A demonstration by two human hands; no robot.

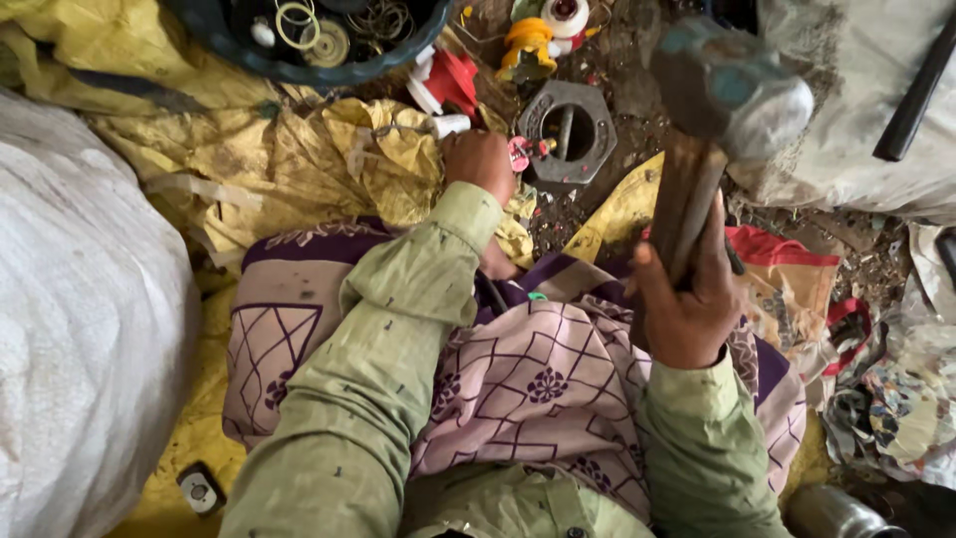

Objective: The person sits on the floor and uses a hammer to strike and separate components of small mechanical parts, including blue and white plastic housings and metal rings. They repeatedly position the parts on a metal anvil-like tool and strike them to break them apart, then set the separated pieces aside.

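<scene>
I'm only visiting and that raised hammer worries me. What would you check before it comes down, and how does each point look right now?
1. Grip on the hammer: the right hand is wrapped around the wooden handle. Ok.
2. Small red and white part sitting flat on the hexagonal metal block: it lies at the block's edge. Cannot tell.
3. Left hand away from the strike spot: its fingers are right at the part. Not ok.
4. Hammer head tight on its handle: the joint is blurred. Cannot tell.
5. Space around the block: plastic bits and a yellow sack crowd it. Not ok.
</scene>
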